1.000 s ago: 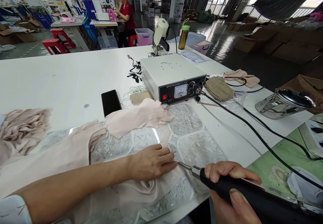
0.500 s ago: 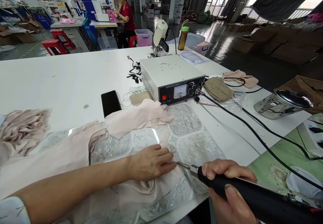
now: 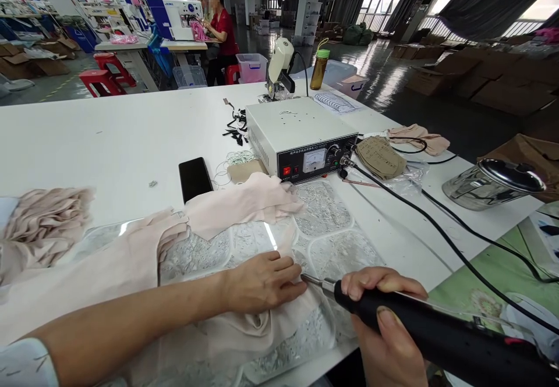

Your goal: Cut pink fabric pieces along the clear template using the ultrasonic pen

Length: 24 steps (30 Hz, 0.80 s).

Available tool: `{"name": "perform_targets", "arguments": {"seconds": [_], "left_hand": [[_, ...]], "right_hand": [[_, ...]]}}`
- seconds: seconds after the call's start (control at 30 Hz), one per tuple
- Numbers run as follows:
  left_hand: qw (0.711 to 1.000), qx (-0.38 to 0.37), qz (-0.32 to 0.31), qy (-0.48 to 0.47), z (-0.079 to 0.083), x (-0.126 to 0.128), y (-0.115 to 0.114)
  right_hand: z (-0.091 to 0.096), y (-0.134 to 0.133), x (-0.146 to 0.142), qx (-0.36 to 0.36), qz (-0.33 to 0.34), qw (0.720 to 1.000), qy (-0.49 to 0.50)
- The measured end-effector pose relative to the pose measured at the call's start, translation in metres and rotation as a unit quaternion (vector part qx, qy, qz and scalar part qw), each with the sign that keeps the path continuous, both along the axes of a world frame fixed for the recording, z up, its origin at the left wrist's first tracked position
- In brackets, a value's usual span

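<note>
My left hand (image 3: 264, 282) rests on pale pink fabric (image 3: 283, 323), its fingers curled together and pressing a fold of the cloth. The fingertips are partly hidden, facing down. My right hand (image 3: 384, 323) is wrapped round the black handle of a hand-held ultrasonic welder (image 3: 419, 323). Its thin metal tip (image 3: 310, 279) points left and meets the cloth right beside my left fingers. Beneath the fabric lies a clear mat with a grey stone pattern (image 3: 336, 253). Another folded pink piece (image 3: 240, 203) lies just beyond my left hand.
A grey control box (image 3: 301, 125) with a dial stands behind the mat, its black cable (image 3: 419, 218) running right. Nearby are a phone (image 3: 195, 178), brown card templates (image 3: 381, 157), a steel mug (image 3: 489, 186), a bottle (image 3: 319, 70) and a pink fabric pile (image 3: 48, 218). A person (image 3: 220, 32) sits sewing far back.
The welder and my right hand have shifted slightly left, bringing the tip closer in beside my left fingers. My left hand stays in place on the fabric. The view has moved a little.
</note>
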<state>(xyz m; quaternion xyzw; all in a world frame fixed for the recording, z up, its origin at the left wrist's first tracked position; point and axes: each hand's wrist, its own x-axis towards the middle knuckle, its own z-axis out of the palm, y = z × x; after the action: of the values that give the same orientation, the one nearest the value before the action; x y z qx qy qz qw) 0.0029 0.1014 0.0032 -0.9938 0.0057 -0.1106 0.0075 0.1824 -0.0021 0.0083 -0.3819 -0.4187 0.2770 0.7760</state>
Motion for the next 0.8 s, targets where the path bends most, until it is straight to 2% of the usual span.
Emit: {"name": "perform_targets", "arguments": {"seconds": [0.23,0.47,0.67,0.8], "left_hand": [[1.0,-0.007,0.004,0.011,0.0,0.001,0.0],[0.999,-0.024,0.013,-0.022,-0.004,-0.011,-0.006],[0.997,-0.036,0.061,-0.042,-0.004,-0.026,-0.022],[0.997,-0.038,0.063,-0.016,0.002,-0.03,-0.041]], "right_hand": [[-0.001,0.003,0.002,0.005,0.003,1.0,-0.016],[0.004,-0.017,0.005,-0.011,-0.004,0.999,0.04],[0.006,-0.023,0.002,-0.018,-0.002,0.999,0.049],[0.01,-0.033,0.006,-0.04,0.013,0.999,0.021]]}}
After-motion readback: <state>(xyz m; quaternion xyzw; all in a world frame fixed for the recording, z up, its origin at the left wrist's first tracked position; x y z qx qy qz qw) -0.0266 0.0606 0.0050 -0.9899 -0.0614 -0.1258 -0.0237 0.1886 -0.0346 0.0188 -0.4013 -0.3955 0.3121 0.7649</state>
